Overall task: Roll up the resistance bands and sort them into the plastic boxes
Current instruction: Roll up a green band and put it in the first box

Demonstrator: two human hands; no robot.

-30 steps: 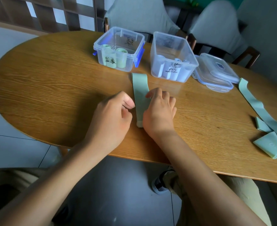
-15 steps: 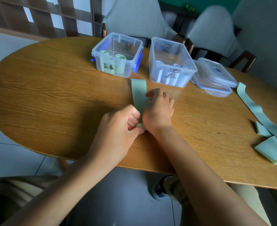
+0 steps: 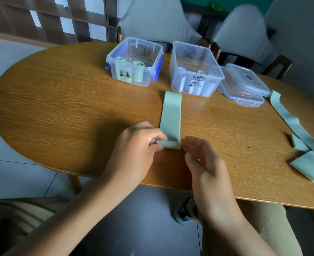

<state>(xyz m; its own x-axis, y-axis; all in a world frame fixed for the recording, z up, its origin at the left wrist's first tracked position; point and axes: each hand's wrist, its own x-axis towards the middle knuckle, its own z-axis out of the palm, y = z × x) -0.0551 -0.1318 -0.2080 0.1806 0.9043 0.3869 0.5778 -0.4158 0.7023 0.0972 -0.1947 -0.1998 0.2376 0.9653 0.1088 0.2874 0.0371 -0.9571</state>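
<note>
The near end of the green band, flat on the table a second ago, is now wound into a short roll. The left hand, earlier resting beside the strip, now pinches the roll's left end between thumb and fingers. The right hand, earlier pressing on the strip, is lifted off and sits just right of the roll, fingers loose.

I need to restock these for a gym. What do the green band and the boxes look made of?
The green band looks like thin matte latex or rubber: it lies limp and its near end curls into a tight roll. The boxes, the left box and the right box, look like clear, slightly glossy hard plastic: the rolls inside show through their walls.
</note>
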